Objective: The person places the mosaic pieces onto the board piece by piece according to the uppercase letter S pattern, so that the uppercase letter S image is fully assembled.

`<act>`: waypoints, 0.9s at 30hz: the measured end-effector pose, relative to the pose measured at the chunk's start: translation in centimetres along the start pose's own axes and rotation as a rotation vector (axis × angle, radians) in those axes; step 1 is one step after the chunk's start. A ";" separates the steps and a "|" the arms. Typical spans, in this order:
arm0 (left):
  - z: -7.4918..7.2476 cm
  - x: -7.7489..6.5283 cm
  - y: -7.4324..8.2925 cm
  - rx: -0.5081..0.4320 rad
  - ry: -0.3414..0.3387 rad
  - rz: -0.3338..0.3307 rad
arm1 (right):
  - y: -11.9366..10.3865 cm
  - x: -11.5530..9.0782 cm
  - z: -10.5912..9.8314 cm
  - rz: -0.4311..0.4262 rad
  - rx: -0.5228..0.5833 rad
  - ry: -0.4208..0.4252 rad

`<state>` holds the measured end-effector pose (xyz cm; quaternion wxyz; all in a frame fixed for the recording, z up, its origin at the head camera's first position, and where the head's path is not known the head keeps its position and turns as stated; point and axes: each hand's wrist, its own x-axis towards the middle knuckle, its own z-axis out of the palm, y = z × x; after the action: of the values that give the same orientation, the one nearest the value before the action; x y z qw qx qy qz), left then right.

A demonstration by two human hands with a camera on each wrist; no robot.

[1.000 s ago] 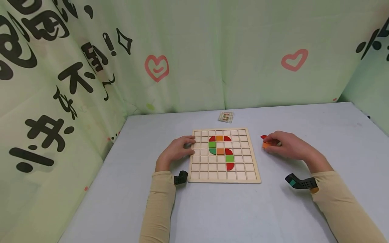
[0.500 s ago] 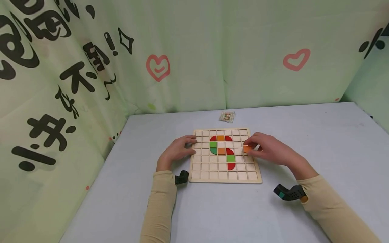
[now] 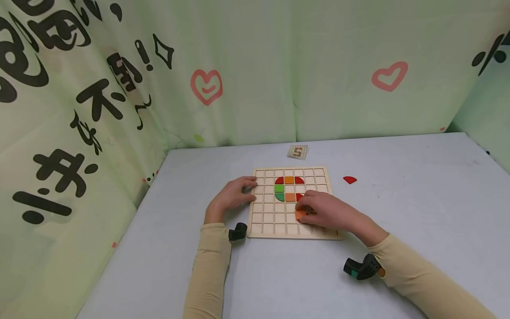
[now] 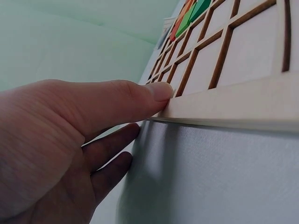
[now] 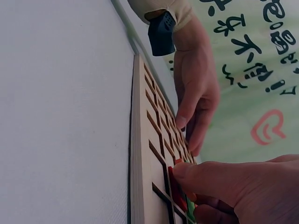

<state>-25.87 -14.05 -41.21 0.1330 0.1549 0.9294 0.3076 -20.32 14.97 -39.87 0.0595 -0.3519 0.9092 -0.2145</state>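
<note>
A square wooden grid board (image 3: 268,218) lies on the table, with red, orange and green tiles set in several of its cells. My left hand (image 3: 233,197) rests against the board's left side; in the left wrist view the thumb (image 4: 126,98) touches the rim (image 4: 233,102). Over the lower middle cells, my right hand (image 3: 332,210) pinches a square orange tile (image 3: 299,215) between thumb and fingers. That hand covers part of the lower right cells. In the right wrist view a red tile (image 5: 175,186) shows beside the right thumb.
A loose red quarter-round tile (image 3: 350,180) lies on the white table, right of the board. Behind the board is a small pattern card (image 3: 297,152). A pale green curtain (image 3: 255,79) with writing and hearts hangs around the table.
My right hand has carried the orange tile leftward from beside the board to its lower middle cells. The loose red tile has come into full view. My left hand stays put.
</note>
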 end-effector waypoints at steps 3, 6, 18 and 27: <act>0.0 0.0 0.0 0.001 -0.001 -0.007 | -0.5 0.4 0.3 0.020 -0.013 0.016; 0.1 0.1 0.0 0.000 -0.001 -0.012 | -1.0 0.7 0.6 0.028 -0.021 0.029; 0.1 -0.1 0.0 0.003 0.007 -0.007 | -1.5 1.5 1.3 0.049 -0.040 0.025; 0.1 0.0 0.0 -0.002 0.004 -0.009 | -1.5 1.1 1.0 0.037 -0.038 0.016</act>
<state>-25.86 -13.99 -41.31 0.1328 0.1499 0.9300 0.3083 -19.97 12.86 -40.08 0.0495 -0.3344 0.9198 -0.1990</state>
